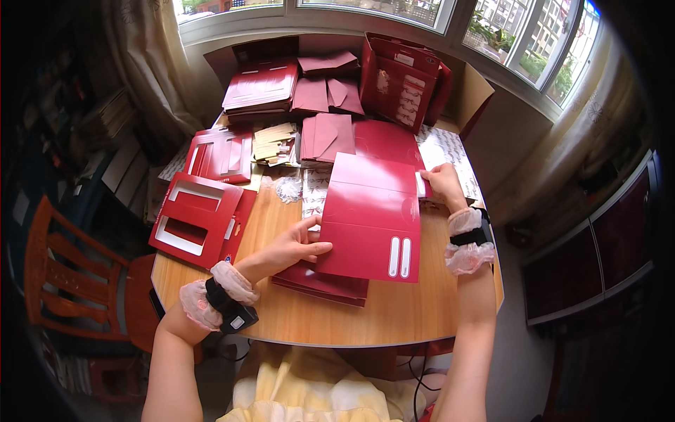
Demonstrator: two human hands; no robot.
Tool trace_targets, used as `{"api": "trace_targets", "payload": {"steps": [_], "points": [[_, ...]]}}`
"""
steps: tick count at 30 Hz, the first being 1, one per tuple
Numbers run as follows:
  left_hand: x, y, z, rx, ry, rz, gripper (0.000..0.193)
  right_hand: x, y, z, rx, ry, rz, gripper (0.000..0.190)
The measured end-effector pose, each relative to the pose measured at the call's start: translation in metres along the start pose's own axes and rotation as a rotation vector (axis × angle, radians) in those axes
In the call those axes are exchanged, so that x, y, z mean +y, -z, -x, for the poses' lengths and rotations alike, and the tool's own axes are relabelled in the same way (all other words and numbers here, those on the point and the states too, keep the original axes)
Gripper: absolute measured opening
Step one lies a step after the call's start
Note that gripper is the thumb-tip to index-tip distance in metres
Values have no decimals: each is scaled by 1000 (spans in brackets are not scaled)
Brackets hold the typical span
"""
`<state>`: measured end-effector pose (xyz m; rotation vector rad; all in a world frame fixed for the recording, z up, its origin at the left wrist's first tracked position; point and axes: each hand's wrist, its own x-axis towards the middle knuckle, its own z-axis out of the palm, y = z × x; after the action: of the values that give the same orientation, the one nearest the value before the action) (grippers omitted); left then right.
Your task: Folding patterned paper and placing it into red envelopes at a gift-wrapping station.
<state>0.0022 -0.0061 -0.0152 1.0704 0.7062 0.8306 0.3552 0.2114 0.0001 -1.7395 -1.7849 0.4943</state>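
A creased glossy red cardstock sheet (369, 211) with two white label panels is tilted above the table. My left hand (295, 242) pinches its left edge between thumb and fingers. Past that sheet's right edge, my right hand (444, 184) has its fingertips against a white strip (420, 185) on another red sheet (387, 138) lying behind. Whether those fingers grip that sheet or only touch it is unclear. Below the held sheet sits a small stack of folded red card pieces (327, 287), partly covered by it.
Red window-cut card packages (192, 219) lie at left, near a pile of tan strips (274, 142). Red envelopes (327, 137) and a stack of red folders (261, 84) stand farther back. An upright red box (398, 79) is at back right. A wooden chair (79, 274) is left of the table.
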Motion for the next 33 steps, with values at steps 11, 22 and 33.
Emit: {"api": "trace_targets", "payload": {"steps": [11,22,33], "points": [[0,1,0,53,-21,17,41,-49,30,58,50,123,0,39],[5,-20,3,263,-262,-200,65,-78,23,155,-537,316,-834,65],[30,-25,12,290,-554,-596,83,-113,25,192,-134,504,-528,66]]}}
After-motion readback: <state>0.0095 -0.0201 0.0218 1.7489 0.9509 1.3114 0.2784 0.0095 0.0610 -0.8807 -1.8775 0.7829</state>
